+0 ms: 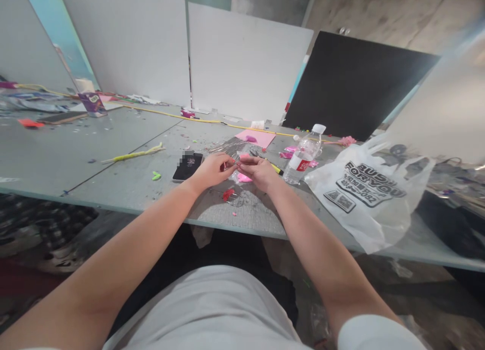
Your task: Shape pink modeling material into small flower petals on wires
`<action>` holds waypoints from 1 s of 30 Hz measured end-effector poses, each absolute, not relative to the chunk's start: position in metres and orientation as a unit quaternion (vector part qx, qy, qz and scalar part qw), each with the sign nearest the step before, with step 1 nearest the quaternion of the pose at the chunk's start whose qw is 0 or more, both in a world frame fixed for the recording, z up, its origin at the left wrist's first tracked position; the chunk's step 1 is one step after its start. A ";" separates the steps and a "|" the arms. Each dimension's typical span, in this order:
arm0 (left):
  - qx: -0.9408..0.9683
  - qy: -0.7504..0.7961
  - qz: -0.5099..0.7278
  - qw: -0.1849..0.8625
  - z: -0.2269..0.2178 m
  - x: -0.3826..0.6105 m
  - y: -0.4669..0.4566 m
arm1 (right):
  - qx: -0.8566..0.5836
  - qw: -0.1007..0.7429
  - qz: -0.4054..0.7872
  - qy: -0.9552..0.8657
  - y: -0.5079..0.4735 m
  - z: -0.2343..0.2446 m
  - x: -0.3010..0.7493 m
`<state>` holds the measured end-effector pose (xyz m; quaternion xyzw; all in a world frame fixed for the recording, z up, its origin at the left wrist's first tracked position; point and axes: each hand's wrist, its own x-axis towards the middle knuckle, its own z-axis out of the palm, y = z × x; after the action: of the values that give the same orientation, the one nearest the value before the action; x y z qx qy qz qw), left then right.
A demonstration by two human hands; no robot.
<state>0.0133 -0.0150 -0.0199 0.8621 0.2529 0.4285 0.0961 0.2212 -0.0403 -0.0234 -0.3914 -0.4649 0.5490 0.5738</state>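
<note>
Above the grey table, my left hand (212,170) and my right hand (259,172) meet fingertip to fingertip. Both are closed in a pinch. A hint of red shows at the fingertips, but what they hold is too small to make out. Just beyond and under the right hand lies bright pink material (244,178), partly hidden by the fingers, in what looks like clear wrapping. Nearer to me, a small red piece (228,195) lies beside a thin loop of clear or wiry material (237,200). A dark phone (188,167) rests left of my left hand.
Right of my hands stand a clear bottle (302,160) and a white plastic bag (364,193). Behind are thin wires (223,145), pink paper (261,138) and a yellow cord (166,114). A yellow-green twisted strip (134,154) and a green bit (156,176) lie left.
</note>
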 end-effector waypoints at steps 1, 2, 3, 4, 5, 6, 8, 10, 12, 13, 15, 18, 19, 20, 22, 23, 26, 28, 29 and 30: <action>0.860 0.255 0.430 0.102 -0.020 0.013 -0.015 | -0.393 0.575 0.546 -0.467 -0.040 -0.024 0.221; 0.858 0.257 0.431 0.107 -0.020 0.014 -0.015 | -0.394 0.575 0.542 -0.469 -0.040 -0.024 0.221; 0.857 0.259 0.431 0.112 -0.021 0.014 -0.015 | -0.396 0.575 0.538 -0.472 -0.041 -0.024 0.220; 0.856 0.262 0.431 0.117 -0.021 0.014 -0.015 | -0.397 0.575 0.534 -0.476 -0.041 -0.023 0.220; 0.855 0.264 0.430 0.121 -0.021 0.014 -0.015 | -0.397 0.575 0.530 -0.480 -0.041 -0.023 0.219; 0.855 0.265 0.428 0.124 -0.021 0.014 -0.015 | -0.397 0.575 0.525 -0.485 -0.042 -0.023 0.219; 0.856 0.268 0.424 0.128 -0.021 0.014 -0.015 | -0.399 0.575 0.516 -0.494 -0.044 -0.021 0.218; 0.856 0.271 0.420 0.130 -0.021 0.014 -0.015 | -0.402 0.575 0.507 -0.501 -0.045 -0.020 0.217; 0.857 0.272 0.418 0.130 -0.021 0.013 -0.015 | -0.407 0.573 0.497 -0.509 -0.048 -0.018 0.216; 0.858 0.272 0.418 0.128 -0.021 0.013 -0.015 | -0.409 0.572 0.493 -0.513 -0.049 -0.018 0.216; 0.858 0.272 0.417 0.125 -0.021 0.013 -0.015 | -0.411 0.569 0.485 -0.522 -0.051 -0.016 0.215; 0.860 0.274 0.415 0.120 -0.021 0.014 -0.015 | -0.411 0.565 0.476 -0.534 -0.053 -0.015 0.214; 0.860 0.275 0.413 0.118 -0.021 0.014 -0.015 | -0.411 0.563 0.474 -0.538 -0.054 -0.015 0.214; 0.860 0.276 0.412 0.117 -0.020 0.014 -0.015 | -0.410 0.562 0.472 -0.542 -0.054 -0.015 0.214; 0.861 0.278 0.411 0.115 -0.020 0.014 -0.015 | -0.409 0.560 0.468 -0.548 -0.054 -0.014 0.213; 0.860 0.279 0.410 0.115 -0.020 0.014 -0.015 | -0.409 0.558 0.465 -0.552 -0.054 -0.014 0.213; 0.859 0.284 0.409 0.115 -0.020 0.014 -0.015 | -0.413 0.552 0.455 -0.564 -0.053 -0.014 0.213; 0.856 0.290 0.411 0.119 -0.019 0.014 -0.016 | -0.414 0.547 0.448 -0.573 -0.053 -0.014 0.214; 0.855 0.292 0.412 0.122 -0.019 0.014 -0.016 | -0.415 0.546 0.444 -0.577 -0.052 -0.015 0.215; 0.853 0.294 0.412 0.125 -0.019 0.014 -0.016 | -0.414 0.545 0.442 -0.580 -0.052 -0.015 0.215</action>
<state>0.0143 -0.0161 -0.0190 0.8534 0.2939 0.4119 0.1251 0.2155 -0.0517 -0.0152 -0.4144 -0.5795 0.4417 0.5452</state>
